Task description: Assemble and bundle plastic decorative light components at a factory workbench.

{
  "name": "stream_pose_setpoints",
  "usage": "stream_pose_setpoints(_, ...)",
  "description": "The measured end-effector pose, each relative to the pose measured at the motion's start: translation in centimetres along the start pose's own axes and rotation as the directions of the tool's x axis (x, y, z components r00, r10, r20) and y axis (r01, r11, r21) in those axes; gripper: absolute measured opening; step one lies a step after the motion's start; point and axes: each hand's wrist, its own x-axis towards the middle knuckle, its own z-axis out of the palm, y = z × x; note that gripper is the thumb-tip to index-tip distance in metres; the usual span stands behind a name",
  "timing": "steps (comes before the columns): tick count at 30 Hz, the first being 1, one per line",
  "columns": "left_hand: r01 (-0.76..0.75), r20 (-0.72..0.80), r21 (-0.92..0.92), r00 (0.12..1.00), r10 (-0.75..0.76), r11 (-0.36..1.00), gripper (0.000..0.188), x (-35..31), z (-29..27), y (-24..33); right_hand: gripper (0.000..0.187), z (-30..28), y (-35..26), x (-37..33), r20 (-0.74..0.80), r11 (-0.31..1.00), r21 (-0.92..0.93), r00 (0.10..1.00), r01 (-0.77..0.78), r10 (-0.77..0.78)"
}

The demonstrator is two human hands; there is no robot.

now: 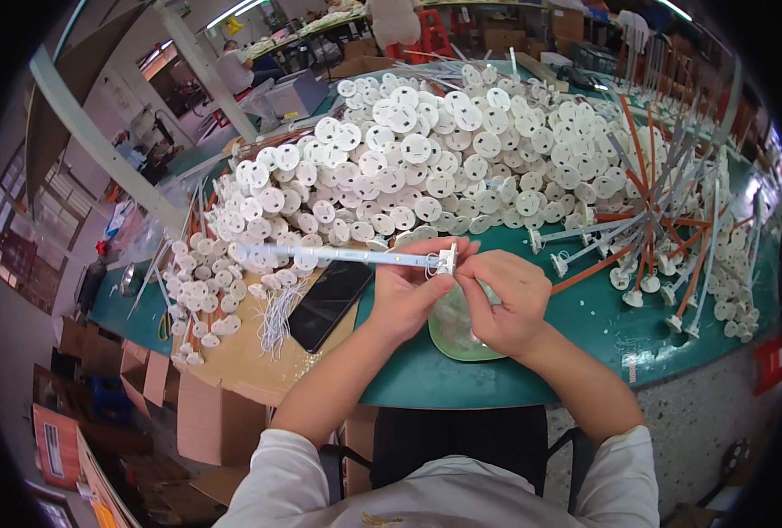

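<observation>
My left hand is closed around the end of a pale LED strip, which points out to the left. At that end sits a white cap, seen edge-on, with thin white wires beside it. My right hand is pinched against the cap's right side; whatever lies between its fingertips is hidden or too small to name. Under both hands is a green tray with small pieces in it that I cannot make out.
A large heap of white round caps covers the table's far side. LED strips with orange and grey bars fan out at right. At left lie a black phone, white wires and cardboard boxes. People sit farther back.
</observation>
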Motion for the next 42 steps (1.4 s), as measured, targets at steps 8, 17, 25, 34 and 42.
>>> stream_pose_setpoints(8,0.217,-0.341,0.643,0.940,0.020,0.734,0.034,1.4,-2.3,12.8,0.011,-1.4,1.9,-0.5,-0.017,0.982,-0.189,1.000,-0.028,0.025)
stream_pose_setpoints(17,0.753,-0.621,0.576,0.656,0.428,-0.318,0.039,-6.2,-19.6,36.5,0.006,0.0,3.1,-0.9,-0.006,0.975,-0.165,0.988,-0.150,0.152)
stream_pose_setpoints(25,0.827,-0.776,0.344,0.517,0.362,-0.444,0.045,-5.2,-22.7,36.3,0.003,0.0,3.3,-1.3,0.021,0.964,-0.163,0.976,-0.210,0.216)
stream_pose_setpoints(34,0.560,-0.223,0.617,0.798,0.560,-0.552,0.048,-3.1,-24.2,34.4,0.003,-0.9,3.2,-0.2,0.030,0.983,-0.138,0.991,-0.124,0.129)
stream_pose_setpoints(42,-0.004,0.009,1.000,0.905,0.426,-0.014,0.009,-8.1,-5.9,19.0,0.011,-1.0,1.5,0.3,0.113,0.975,-0.197,0.990,0.106,-0.085)
